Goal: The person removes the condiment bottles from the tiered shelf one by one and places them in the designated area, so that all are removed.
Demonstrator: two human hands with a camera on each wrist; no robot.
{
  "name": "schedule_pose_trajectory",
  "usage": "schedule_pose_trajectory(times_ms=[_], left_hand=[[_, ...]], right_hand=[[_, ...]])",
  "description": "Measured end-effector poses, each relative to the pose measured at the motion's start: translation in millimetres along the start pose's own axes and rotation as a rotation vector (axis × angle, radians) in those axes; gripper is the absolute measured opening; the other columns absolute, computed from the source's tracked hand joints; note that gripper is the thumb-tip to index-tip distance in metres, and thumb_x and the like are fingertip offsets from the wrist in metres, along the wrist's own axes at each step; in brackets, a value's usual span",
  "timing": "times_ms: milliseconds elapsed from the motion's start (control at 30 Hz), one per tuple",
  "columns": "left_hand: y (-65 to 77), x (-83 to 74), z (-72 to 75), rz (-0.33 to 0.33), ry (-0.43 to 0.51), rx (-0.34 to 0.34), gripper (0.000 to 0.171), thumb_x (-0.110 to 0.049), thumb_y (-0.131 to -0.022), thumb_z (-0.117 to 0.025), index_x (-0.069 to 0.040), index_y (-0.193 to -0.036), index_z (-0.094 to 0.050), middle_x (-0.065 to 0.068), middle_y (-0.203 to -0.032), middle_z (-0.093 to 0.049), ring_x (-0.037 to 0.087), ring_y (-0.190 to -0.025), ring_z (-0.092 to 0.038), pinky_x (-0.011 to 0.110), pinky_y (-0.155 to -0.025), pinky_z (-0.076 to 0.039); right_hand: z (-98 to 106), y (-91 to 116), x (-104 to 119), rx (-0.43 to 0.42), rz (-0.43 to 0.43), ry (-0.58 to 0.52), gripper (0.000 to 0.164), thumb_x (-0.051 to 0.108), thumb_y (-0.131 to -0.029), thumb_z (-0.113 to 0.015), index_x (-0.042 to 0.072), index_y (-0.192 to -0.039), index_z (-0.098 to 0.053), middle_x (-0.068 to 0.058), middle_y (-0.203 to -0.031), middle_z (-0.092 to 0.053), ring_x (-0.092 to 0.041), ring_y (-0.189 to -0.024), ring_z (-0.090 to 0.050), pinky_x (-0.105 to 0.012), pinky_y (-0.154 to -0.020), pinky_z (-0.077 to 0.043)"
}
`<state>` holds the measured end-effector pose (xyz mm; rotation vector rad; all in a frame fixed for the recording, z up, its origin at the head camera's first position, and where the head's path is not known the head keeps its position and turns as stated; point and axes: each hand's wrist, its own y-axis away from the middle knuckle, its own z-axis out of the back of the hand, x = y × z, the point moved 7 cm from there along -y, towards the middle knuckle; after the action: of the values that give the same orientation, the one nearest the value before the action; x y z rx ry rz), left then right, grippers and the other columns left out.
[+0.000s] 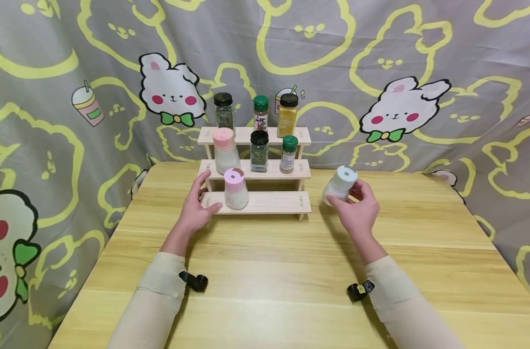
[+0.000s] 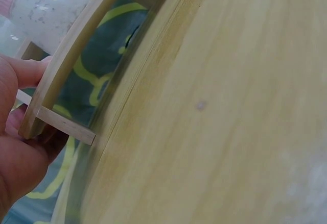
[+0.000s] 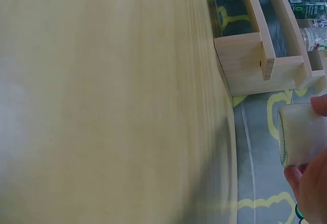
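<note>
My left hand (image 1: 196, 206) grips the left end of the bottom step of a three-tier wooden rack (image 1: 273, 202). In the left wrist view its thumb (image 2: 31, 71) lies over the board and the other fingers curl underneath. On that step, close to the thumb, stands a seasoning jar with a lilac lid (image 1: 236, 190). My right hand (image 1: 358, 208) holds a seasoning jar with a pale blue-white lid (image 1: 341, 184), slightly tilted, to the right of the rack. The right wrist view shows this jar's base (image 3: 304, 134) between thumb and fingers.
The middle step bears a pink-lidded jar (image 1: 225, 152), a black-capped herb bottle (image 1: 259, 152) and a small green-capped bottle (image 1: 288, 155). Up top stand a dark herb bottle (image 1: 224, 114), another green-capped bottle (image 1: 261, 111) and a yellow spice bottle (image 1: 287, 118). A patterned curtain (image 1: 334, 58) hangs behind the wooden table (image 1: 269, 291).
</note>
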<state>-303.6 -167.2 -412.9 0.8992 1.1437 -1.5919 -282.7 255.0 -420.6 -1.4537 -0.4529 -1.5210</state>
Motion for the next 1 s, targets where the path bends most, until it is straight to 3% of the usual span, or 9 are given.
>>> schedule_pose_trajectory(times_ms=[1000], left_hand=[[-0.3, -1.5, 0.5, -0.024, 0.026, -0.007, 0.086, 0.018, -0.079, -0.07, -0.002, -0.153, -0.03, 0.021, -0.159, -0.023, 0.052, -0.132, -0.037, 0.058, -0.112, -0.025]], right_hand=[[-27.2, -47.9, -33.9, 0.04, -0.106, 0.006, 0.069, 0.014, -0.07, -0.093, 0.008, -0.13, -0.06, -0.009, -0.12, -0.061, -0.023, -0.108, -0.058, -0.029, -0.088, -0.053]])
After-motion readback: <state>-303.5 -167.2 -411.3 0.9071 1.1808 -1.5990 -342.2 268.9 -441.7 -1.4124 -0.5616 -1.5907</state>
